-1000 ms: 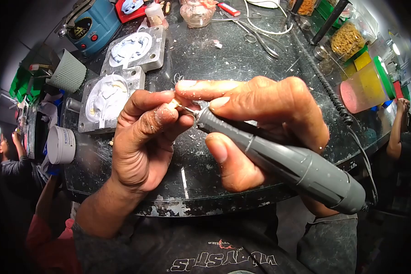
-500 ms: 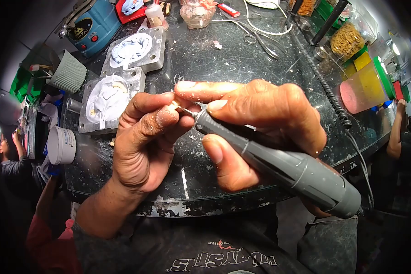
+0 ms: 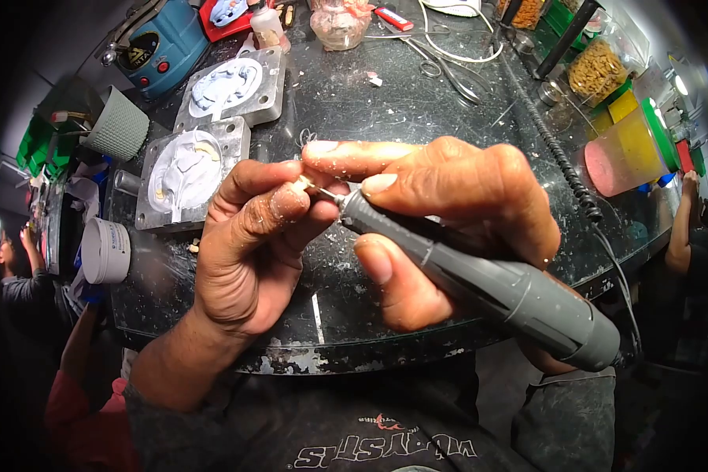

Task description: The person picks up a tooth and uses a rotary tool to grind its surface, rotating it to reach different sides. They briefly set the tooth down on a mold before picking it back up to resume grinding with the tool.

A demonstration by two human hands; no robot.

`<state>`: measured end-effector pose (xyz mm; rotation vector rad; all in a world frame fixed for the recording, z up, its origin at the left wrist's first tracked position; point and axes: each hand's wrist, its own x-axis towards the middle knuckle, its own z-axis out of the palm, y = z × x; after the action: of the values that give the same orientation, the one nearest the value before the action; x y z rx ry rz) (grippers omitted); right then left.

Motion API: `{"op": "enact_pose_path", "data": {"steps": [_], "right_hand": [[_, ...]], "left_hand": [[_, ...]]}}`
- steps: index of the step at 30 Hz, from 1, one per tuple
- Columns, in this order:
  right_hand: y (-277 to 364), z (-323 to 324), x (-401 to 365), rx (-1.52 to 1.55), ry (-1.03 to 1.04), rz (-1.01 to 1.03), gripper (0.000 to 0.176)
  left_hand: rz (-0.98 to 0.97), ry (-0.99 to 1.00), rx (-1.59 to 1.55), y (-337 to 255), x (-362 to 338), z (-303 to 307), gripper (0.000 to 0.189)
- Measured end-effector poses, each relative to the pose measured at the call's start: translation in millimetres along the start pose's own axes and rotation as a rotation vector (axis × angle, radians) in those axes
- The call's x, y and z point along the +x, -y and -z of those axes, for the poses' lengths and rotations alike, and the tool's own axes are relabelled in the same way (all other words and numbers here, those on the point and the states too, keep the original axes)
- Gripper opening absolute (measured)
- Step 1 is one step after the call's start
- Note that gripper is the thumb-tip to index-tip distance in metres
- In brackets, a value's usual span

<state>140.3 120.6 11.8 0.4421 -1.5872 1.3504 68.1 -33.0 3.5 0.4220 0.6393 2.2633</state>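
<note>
Between the thumb and fingers of my left hand (image 3: 248,244) is pinched a small cream-coloured denture tooth piece (image 3: 301,185), mostly hidden by the fingertips. My right hand (image 3: 464,204) grips a grey rotary handpiece (image 3: 495,283), its body slanting down to the right. A thin metal bur (image 3: 321,190) projects from the handpiece's nose and meets the tooth piece or lies very close to it. My right index fingertip rests near the left fingertips. Pale dust speckles both hands and the tool.
Two metal flask halves (image 3: 240,141) with white and bluish moulds lie at left, near a white tub (image 3: 106,250) and a ribbed grey pot (image 3: 118,122). Pliers (image 3: 452,79) lie at the back. The coiled cord (image 3: 554,138) crosses at right, beside a green-lidded jar (image 3: 629,153).
My right hand and the handpiece have shifted very slightly, the tool's rear end rising a little. The left fingers keep their pinch with only a tiny shift.
</note>
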Motion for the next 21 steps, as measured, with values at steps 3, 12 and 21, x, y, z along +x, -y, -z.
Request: {"op": "enact_pose_path", "data": {"steps": [3, 12, 21], "right_hand": [[3.2, -3.8, -0.9, 0.013, -0.034, -0.034, 0.02], [3.8, -3.1, -1.4, -0.023, -0.04, -0.067, 0.02], [3.4, -0.6, 0.0, -0.018, 0.014, -0.048, 0.023]], "left_hand": [[-0.008, -0.007, -0.004, -0.5, 0.4, -0.1, 0.02], [-0.003, 0.012, 0.017, -1.7, 0.9, 1.0, 0.02], [-0.011, 0.0, 0.013, -1.5, -0.1, 1.9, 0.02]]}}
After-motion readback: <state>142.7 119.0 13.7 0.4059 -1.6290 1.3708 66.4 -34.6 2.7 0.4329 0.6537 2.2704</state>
